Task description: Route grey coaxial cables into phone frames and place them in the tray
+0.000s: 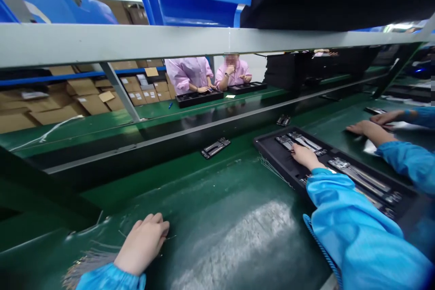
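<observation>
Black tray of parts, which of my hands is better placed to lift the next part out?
Probably the right hand: it is over the black tray, fingers at a flat part. The left hand rests on the green surface, well away from the tray.

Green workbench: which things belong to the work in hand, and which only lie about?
Work in hand:
- black rectangular tray
- black-and-silver flat part at the right hand

Apparently lying about:
- thin wire bundle near the left hand
</observation>
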{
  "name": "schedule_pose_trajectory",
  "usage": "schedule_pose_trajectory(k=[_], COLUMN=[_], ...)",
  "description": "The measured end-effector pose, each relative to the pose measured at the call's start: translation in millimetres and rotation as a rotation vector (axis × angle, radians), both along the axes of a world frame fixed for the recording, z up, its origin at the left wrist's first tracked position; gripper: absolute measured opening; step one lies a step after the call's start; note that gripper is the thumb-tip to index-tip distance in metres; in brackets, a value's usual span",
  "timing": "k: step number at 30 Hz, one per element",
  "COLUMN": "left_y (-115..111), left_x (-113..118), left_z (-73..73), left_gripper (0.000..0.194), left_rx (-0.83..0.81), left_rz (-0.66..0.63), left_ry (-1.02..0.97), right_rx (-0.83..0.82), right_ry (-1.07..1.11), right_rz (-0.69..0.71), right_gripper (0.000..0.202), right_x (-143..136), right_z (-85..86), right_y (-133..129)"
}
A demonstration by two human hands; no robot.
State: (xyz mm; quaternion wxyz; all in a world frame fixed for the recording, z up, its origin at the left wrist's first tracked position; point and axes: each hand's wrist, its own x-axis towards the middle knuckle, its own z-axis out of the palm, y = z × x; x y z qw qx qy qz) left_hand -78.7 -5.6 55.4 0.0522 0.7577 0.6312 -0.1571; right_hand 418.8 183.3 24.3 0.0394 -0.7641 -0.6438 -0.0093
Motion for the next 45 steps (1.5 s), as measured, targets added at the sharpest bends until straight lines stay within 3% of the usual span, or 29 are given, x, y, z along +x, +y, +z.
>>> schedule_pose_trajectory(k=[6, 11, 14, 18, 24, 26, 28, 31, 33, 38, 41, 45], left_y=[-1.3, -3.9, -8.0, -10.9, -11.3, -11.0, -10.6, -10.2, -10.4, -13.3, -16.1, -18.8], left_x=[8.7, 42.7, 56.1, 56.9, 54.5, 55.7, 56.6, 56.6, 56.3, 58.0, 59.8, 61.4], left_z=[-7.8, -31.9, -45.0, -53.9, -56.9, -56.0, -54.0, -50.0, -47.8, -46.6, -46.7, -47.8], left_gripper=[0.023, 0.025, 0.025, 0.027, 0.032, 0.024, 0.017, 0.014, 0.012, 0.014, 0.014, 0.014], left_rx=[0.129, 0.188, 0.218, 0.281, 0.313, 0.336, 0.372, 0.437, 0.471, 0.451, 0.414, 0.382], left_rz=[-0.07, -0.195, -0.262, -0.31, -0.303, -0.274, -0.243, -0.18, -0.139, -0.126, -0.143, -0.181], left_ry=[-0.202, -0.331, -0.391, -0.477, -0.629, -0.679, -0.706, -0.701, -0.691, -0.639, -0.606, -0.572], right_rx=[0.064, 0.118, 0.144, 0.175, -0.039, -0.068, -0.084, -0.078, -0.054, 0.071, 0.117, 0.138], right_ry=[0.067, 0.153, 0.127, 0.018, -0.04, -0.048, -0.014, 0.011, 0.0, -0.066, -0.075, 0.13], right_rz=[0.033, 0.158, 0.284, 0.557, 0.647, 0.72, 0.892, 1.201, 1.281, 1.078, 0.992, 0.904], right_gripper=[0.021, 0.008, 0.005, 0.009, 0.016, 0.013, 0.012, 0.016, 0.013, 0.033, 0.034, 0.027], right_x=[-15.3, -66.0, -106.3, -153.7, -201.4, -216.3, -231.1, -250.3, -259.5, -267.6, -261.7, -249.3], right_z=[28.1, 37.9, 31.1, 12.7, -8.6, -6.9, -2.1, 3.8, 4.1, -3.8, -8.0, -8.6], right_y=[8.2, -29.6, -70.2, -125.6, -179.2, -186.5, -187.0, -174.7, -161.4, -135.8, -132.2, -138.4])
